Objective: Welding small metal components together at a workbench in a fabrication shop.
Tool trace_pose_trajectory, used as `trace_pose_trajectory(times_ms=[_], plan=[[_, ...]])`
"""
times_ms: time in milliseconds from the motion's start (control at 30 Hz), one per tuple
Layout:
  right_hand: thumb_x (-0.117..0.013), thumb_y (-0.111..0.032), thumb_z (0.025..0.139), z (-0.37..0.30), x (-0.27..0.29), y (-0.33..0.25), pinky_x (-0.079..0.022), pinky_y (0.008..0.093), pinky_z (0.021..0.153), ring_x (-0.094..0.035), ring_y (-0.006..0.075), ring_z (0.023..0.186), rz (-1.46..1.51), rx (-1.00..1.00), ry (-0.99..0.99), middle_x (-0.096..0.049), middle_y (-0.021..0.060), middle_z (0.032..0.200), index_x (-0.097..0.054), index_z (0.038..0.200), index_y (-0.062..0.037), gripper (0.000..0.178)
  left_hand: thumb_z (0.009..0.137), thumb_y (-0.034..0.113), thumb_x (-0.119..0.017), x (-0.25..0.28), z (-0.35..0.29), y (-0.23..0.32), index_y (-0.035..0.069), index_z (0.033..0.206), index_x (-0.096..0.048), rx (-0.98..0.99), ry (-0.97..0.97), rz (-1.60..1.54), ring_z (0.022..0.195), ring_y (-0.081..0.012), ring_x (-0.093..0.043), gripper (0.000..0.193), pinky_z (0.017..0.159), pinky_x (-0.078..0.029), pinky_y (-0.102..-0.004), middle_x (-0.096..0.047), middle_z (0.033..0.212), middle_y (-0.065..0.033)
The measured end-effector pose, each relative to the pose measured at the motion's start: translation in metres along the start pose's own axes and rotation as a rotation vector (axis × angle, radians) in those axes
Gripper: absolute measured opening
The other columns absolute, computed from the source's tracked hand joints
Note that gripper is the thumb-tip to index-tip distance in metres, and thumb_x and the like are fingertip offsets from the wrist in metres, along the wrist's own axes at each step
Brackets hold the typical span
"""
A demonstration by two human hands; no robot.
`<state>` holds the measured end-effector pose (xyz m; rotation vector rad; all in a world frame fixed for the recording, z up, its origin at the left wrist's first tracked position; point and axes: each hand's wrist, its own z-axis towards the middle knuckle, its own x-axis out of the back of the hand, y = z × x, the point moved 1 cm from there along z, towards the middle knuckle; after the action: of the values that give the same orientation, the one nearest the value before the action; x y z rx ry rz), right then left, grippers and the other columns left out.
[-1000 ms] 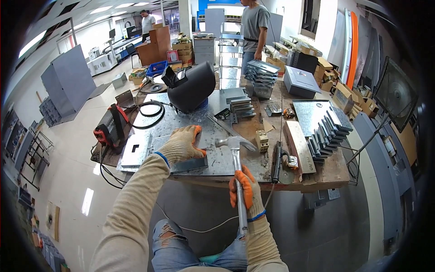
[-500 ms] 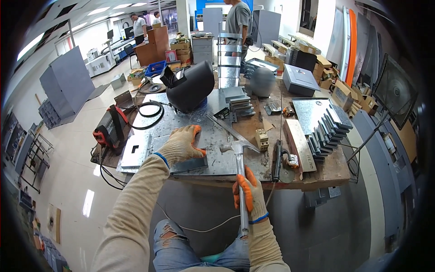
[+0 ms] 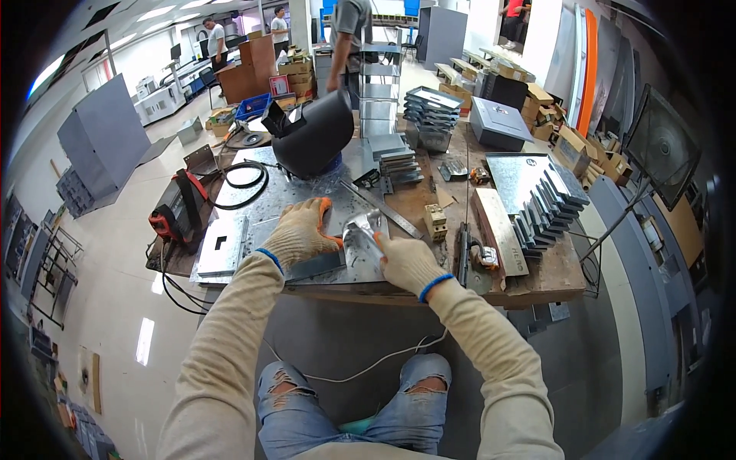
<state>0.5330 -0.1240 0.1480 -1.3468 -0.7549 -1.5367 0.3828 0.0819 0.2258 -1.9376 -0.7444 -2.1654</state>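
Observation:
My left hand [image 3: 295, 234], in a knitted glove with orange on the palm side, is closed over a bent sheet-metal piece [image 3: 322, 265] near the front edge of the table. Part of that piece is hidden beneath the glove. My right hand [image 3: 410, 264], gloved the same way, grips a hammer by its handle. The silver hammer head [image 3: 359, 225] is just right of the left thumb, over the metal plate [image 3: 284, 201]; whether it touches anything I cannot tell. Behind it a steel ruler-like strip [image 3: 383, 210] lies at a slant.
A black welding helmet [image 3: 316, 138] stands at the back of the plate. To the left are a red-and-black machine [image 3: 180, 207] and a coiled cable [image 3: 244, 184]. Stacked metal brackets [image 3: 402, 165], a small beige block [image 3: 435, 222] and a long bar [image 3: 498, 230] lie rightward. People stand in the background.
My right hand has swung up and leftward with the hammer, from above my lap to beside my left hand. The left hand keeps its hold. A person behind the table has moved left.

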Motion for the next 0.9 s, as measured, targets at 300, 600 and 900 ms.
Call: trace_pose_trajectory(times_ms=[300, 600, 900], plan=[[-0.064, -0.025, 0.097, 0.053, -0.034, 0.032, -0.057, 0.0529, 0.068, -0.073, 0.0439, 0.08, 0.035, 0.021, -0.088, -0.077, 0.0171, 0.091, -0.064, 0.119, -0.0112, 0.026, 0.074, 0.034, -0.092, 0.002, -0.004, 0.016, 0.001, 0.149, -0.056, -0.007, 0.003, -0.073, 0.13, -0.0372, -0.06, 0.089, 0.114, -0.046, -0.0454, -0.066, 0.14, -0.0191], [-0.064, -0.029, 0.1, 0.052, -0.045, 0.03, -0.057, 0.0512, 0.067, -0.072, 0.0396, 0.076, 0.101, -0.01, 0.046, -0.075, 0.0159, 0.092, -0.066, 0.114, -0.0103, 0.023, 0.07, 0.026, -0.094, -0.007, 0.003, 0.004, 0.0, 0.148, -0.056, -0.073, 0.052, -0.098, 0.13, -0.0378, -0.061, 0.091, 0.112, -0.049, -0.0448, -0.065, 0.141, -0.0208], [-0.064, -0.031, 0.101, 0.051, -0.045, 0.024, -0.058, 0.0509, 0.069, -0.073, 0.0405, 0.079, 0.122, -0.051, 0.101, -0.074, 0.0157, 0.092, -0.068, 0.11, -0.0073, 0.025, 0.074, 0.045, -0.092, -0.006, -0.001, 0.008, 0.002, 0.15, -0.054, -0.011, 0.013, -0.059, 0.135, -0.0375, -0.057, 0.095, 0.12, -0.038, -0.0461, -0.063, 0.143, -0.0196]])
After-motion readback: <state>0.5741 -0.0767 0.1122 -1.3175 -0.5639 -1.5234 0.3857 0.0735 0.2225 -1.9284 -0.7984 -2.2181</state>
